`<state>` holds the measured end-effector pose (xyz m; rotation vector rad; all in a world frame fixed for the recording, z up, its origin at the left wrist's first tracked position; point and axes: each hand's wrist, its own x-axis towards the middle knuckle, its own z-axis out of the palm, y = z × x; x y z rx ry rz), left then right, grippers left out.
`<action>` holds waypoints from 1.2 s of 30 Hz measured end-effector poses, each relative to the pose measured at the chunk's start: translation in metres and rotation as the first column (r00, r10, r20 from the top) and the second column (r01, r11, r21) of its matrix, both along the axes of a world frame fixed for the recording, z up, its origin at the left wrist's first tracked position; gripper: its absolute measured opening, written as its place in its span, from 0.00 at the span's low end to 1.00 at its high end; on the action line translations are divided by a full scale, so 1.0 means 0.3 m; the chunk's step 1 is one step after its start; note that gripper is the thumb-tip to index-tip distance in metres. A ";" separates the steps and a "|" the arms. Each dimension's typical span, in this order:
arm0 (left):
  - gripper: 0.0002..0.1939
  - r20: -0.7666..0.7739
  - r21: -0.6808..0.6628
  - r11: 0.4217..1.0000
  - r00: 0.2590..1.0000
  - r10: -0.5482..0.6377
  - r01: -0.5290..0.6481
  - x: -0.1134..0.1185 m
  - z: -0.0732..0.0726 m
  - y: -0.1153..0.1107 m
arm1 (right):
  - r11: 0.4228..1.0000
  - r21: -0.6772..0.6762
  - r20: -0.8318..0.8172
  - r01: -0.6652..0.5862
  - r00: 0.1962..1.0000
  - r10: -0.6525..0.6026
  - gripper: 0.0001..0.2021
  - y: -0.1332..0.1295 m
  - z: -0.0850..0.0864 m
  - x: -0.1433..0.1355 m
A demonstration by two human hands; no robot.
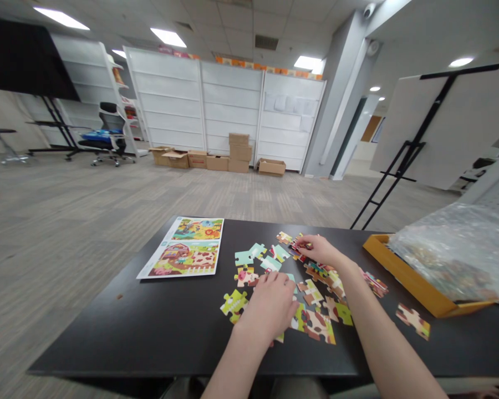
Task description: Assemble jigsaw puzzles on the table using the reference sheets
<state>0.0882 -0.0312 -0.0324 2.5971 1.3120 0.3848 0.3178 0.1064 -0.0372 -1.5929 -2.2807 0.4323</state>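
Note:
Loose jigsaw puzzle pieces lie in a scattered cluster on the black table. My left hand (273,302) rests palm down over the middle of them, fingers bent down and slightly apart, covering some pieces. Beside it are a pig-face piece (245,276) and a green fence piece (234,303). Farther back, my right hand (319,250) has its fingers closed on a dark red puzzle piece (298,250), partly hidden by the fingers. Pale blue-green pieces (244,257) lie between the hands and the picture sheet (187,255). Brown cow-patch pieces (319,326) sit nearer me.
An orange-yellow box (419,285) with clear plastic wrap (453,249) stands at the table's right. One separate puzzle piece (413,321) lies in front of it. Beyond the black table (149,327) are a whiteboard stand (403,160), cardboard boxes (217,163) and an office chair (110,136).

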 end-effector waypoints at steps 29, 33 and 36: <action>0.11 -0.036 -0.036 0.999 0.999 0.009 -0.010 0.009 0.016 0.002 | 0.994 0.015 0.291 0.110 0.950 -0.109 0.16 -0.034 0.053 0.009; 0.12 -0.035 -0.041 0.999 0.999 0.005 -0.007 0.008 0.019 0.003 | 0.989 0.064 0.325 0.131 0.934 -0.145 0.13 -0.024 0.018 -0.034; 0.11 -0.031 -0.044 0.999 1.000 0.002 -0.003 0.006 0.020 0.002 | 0.992 0.039 0.288 0.116 0.950 -0.122 0.08 -0.021 0.007 -0.032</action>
